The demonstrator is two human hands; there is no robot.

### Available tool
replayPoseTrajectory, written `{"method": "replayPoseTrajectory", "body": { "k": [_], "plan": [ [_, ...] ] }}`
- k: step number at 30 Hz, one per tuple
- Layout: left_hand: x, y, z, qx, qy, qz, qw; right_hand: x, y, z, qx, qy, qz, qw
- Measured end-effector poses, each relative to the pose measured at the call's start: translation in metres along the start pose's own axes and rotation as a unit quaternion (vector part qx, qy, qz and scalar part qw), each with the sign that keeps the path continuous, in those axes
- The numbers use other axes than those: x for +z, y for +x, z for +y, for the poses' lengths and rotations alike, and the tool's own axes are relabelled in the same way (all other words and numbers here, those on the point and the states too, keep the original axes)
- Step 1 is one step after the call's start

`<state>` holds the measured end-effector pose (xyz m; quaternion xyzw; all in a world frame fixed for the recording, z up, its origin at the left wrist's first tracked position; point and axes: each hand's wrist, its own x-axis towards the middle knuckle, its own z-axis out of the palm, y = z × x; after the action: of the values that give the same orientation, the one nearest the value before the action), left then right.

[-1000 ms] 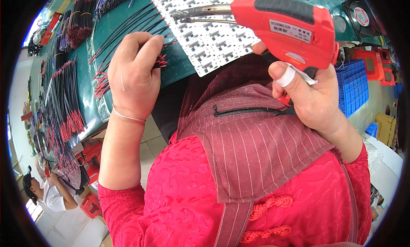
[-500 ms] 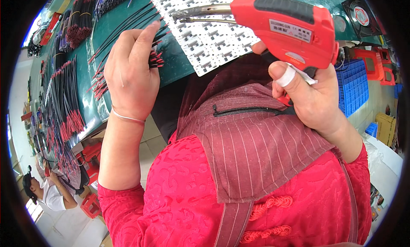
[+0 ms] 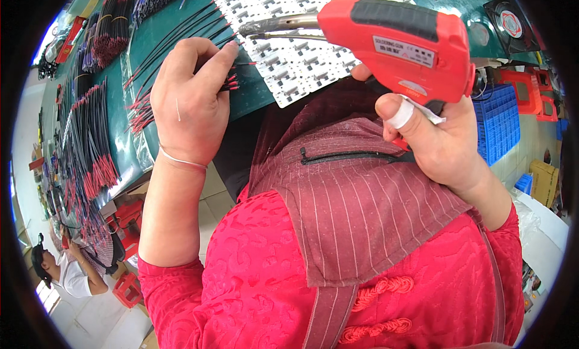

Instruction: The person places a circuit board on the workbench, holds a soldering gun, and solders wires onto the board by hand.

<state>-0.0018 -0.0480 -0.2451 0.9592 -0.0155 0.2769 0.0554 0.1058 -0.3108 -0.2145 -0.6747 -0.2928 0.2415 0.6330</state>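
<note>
My right hand (image 3: 431,129) is wrapped round the grip of a red and black soldering gun (image 3: 395,50), with white tape on the thumb. The gun's metal tip and thin feed tube point left, to the left edge of a white circuit board panel (image 3: 286,77) dotted with small components. At that edge my left hand (image 3: 192,101) is closed on black wires (image 3: 175,47) with red ends. Thumb and forefinger pinch beside the gun's tip, and more red ends stick out under the palm. Whether the tip touches a wire or the panel I cannot tell.
Bundles of black and red wires (image 3: 90,144) lie along the left of the green table (image 3: 247,98). A small black fan (image 3: 509,23) stands at the far right, above a blue crate (image 3: 499,123). Another person (image 3: 66,270) is at the lower left.
The soldering gun has shifted slightly left and down. My left hand has moved a little right and down, its pinching fingers now lower along the panel's edge.
</note>
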Motion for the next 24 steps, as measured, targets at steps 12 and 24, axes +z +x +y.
{"method": "replayPoseTrajectory", "body": {
  "k": [12, 24],
  "plan": [
    [-0.001, 0.001, 0.000, 0.002, 0.004, -0.006, 1.000, -0.006, -0.004, 0.010, -0.015, -0.042, -0.047, 0.998],
    [0.000, -0.001, -0.003, 0.006, 0.008, -0.002, 1.000, 0.004, 0.002, -0.001, -0.023, -0.028, -0.008, 0.999]
  ]
}}
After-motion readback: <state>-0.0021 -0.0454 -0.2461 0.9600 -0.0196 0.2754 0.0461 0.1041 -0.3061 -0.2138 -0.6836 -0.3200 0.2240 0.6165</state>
